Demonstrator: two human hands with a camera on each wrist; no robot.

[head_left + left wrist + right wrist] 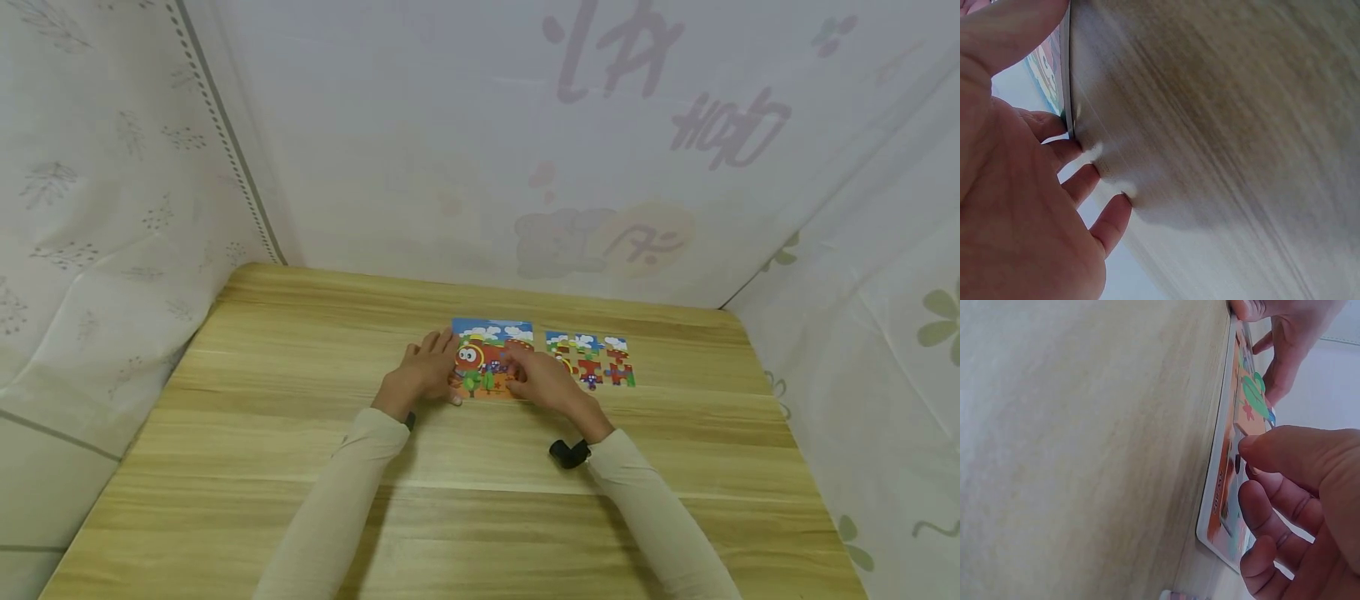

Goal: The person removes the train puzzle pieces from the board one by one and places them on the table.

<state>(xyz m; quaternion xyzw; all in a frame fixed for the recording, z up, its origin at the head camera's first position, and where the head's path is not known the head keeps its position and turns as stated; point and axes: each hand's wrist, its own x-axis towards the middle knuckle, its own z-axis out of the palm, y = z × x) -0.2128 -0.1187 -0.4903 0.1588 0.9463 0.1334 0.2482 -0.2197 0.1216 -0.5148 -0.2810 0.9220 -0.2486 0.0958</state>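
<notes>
A picture puzzle board (491,326) with a red cartoon figure and clouds lies flat on the table. My left hand (427,369) rests at its left side, thumb by the near edge. In the left wrist view the fingers (1113,222) are spread, their tips touching the tabletop, with the index finger against the board's edge (1066,75). Over the board's right part is my right hand (551,380). Its thumb and index finger pinch an orange puzzle piece (1252,403) with a green leaf and a red star, tilted up from the board. The fingertips partly hide this piece.
Right of the board several puzzle pieces (589,370) lie in rows, some partly behind my right hand. The wooden table (480,517) ends at a white printed cloth (420,167) at the back, with more cloth at both sides.
</notes>
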